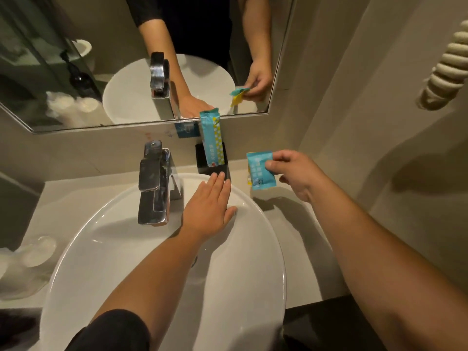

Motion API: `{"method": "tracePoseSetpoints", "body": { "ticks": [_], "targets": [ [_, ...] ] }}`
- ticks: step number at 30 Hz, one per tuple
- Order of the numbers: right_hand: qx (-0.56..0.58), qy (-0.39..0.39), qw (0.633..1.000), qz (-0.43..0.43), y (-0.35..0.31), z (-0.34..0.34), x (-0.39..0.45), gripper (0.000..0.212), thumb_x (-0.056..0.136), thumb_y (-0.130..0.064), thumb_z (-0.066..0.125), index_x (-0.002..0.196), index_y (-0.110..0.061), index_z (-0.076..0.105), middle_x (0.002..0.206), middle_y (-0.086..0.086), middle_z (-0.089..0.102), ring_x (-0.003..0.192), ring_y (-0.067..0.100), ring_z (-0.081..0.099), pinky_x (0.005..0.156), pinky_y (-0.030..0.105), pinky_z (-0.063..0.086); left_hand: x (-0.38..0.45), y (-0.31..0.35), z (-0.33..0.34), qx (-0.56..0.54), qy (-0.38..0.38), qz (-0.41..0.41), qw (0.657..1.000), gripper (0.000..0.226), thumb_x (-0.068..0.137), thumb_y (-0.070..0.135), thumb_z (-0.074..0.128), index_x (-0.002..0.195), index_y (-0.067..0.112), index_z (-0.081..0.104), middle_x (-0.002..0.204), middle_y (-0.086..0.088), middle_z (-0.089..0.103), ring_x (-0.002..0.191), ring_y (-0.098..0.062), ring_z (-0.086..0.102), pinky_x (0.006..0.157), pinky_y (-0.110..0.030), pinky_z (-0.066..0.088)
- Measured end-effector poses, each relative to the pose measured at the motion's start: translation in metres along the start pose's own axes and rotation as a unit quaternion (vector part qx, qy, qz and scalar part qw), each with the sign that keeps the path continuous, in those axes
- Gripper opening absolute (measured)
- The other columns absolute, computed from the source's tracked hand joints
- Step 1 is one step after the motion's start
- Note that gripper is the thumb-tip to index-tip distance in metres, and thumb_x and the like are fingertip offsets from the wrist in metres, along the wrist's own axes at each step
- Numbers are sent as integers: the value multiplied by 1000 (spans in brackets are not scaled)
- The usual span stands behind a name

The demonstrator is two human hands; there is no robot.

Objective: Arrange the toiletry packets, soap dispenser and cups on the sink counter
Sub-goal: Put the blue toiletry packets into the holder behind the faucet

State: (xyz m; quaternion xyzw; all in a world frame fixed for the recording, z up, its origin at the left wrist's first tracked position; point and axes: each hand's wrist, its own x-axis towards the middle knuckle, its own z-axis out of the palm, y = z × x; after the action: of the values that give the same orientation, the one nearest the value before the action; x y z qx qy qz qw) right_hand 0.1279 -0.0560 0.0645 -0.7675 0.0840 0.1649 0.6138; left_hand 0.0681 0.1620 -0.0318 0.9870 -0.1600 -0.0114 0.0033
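Note:
My right hand [295, 174] pinches a small teal and yellow toiletry packet [258, 171] above the counter, right of the basin. A long teal and yellow packet [211, 140] stands upright in a black square holder [212, 168] against the back wall. My left hand [211, 202] lies flat and open on the far rim of the white basin [141, 262], its fingertips just short of the holder. Two clear plastic-wrapped cups [27, 259] stand at the left edge of the counter. A dark soap dispenser shows only as a mirror reflection at upper left.
A chrome faucet [154, 183] rises behind the basin, left of my left hand. The mirror [126, 59] spans the wall above. A coiled white cord [445, 69] hangs on the right wall. A strip of beige counter [298, 239] runs right of the basin.

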Motion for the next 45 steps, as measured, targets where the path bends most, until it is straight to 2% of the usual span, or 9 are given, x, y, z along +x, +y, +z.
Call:
{"method": "tracePoseSetpoints", "body": {
  "ticks": [3,8,11,18,21,28,34,41,45],
  "targets": [
    [21,-37,999,-32,-16,21,21,11,86,-10,68,85,-21,68,81,-4,68,74,14,55,64,27,39,1,-1,1,10,1,2,1000,75,95,57,12,152,9,17,160,-13,13,148,-29,8,119,-44,15],
    [68,-76,993,-63,-31,56,47,14,88,-5,65,84,-18,68,76,1,64,62,12,50,56,22,38,2,-2,3,13,19,5,1000,70,94,54,30,142,5,42,148,-18,41,140,-34,34,108,-47,35],
    [84,-90,990,-64,-33,70,57,15,90,-4,63,86,-18,66,79,1,65,61,7,54,60,21,45,3,-2,5,14,26,9,1000,69,94,54,31,142,6,41,149,-17,40,140,-33,34,109,-46,34],
    [74,-68,990,-96,-18,88,69,16,89,-4,64,84,-19,66,85,4,67,77,15,60,75,30,53,3,-2,10,14,44,11,999,68,94,52,32,141,5,44,150,-17,38,140,-33,35,109,-46,36],
    [39,-44,992,-114,-14,90,69,15,90,-5,63,86,-19,66,85,-1,67,82,13,65,74,23,58,3,-2,11,12,50,11,999,68,94,52,32,141,6,44,150,-17,38,140,-33,33,109,-47,35],
    [-60,23,986,-153,-2,96,73,4,89,-13,66,93,-15,67,98,7,69,95,21,66,82,35,58,3,-2,11,23,62,7,998,67,94,52,32,142,7,43,151,-15,37,141,-31,32,110,-45,33],
    [-155,62,959,-231,-2,97,68,12,90,-14,66,100,-9,70,98,-3,59,91,10,58,73,13,46,3,-1,13,24,68,6,997,68,93,52,34,142,7,43,151,-16,37,141,-31,33,110,-46,35],
    [-218,58,939,-260,6,100,67,13,91,-15,65,100,-9,70,103,3,62,93,7,56,77,19,50,3,-1,14,22,74,7,997,68,94,53,32,143,7,41,151,-15,37,141,-30,33,110,-45,34],
    [-247,40,938,-238,5,101,70,10,90,-16,65,96,-9,69,99,4,62,88,10,56,77,24,51,4,-2,15,20,73,6,997,67,93,52,32,142,6,44,150,-15,39,141,-30,34,110,-45,36]
  ]
}}
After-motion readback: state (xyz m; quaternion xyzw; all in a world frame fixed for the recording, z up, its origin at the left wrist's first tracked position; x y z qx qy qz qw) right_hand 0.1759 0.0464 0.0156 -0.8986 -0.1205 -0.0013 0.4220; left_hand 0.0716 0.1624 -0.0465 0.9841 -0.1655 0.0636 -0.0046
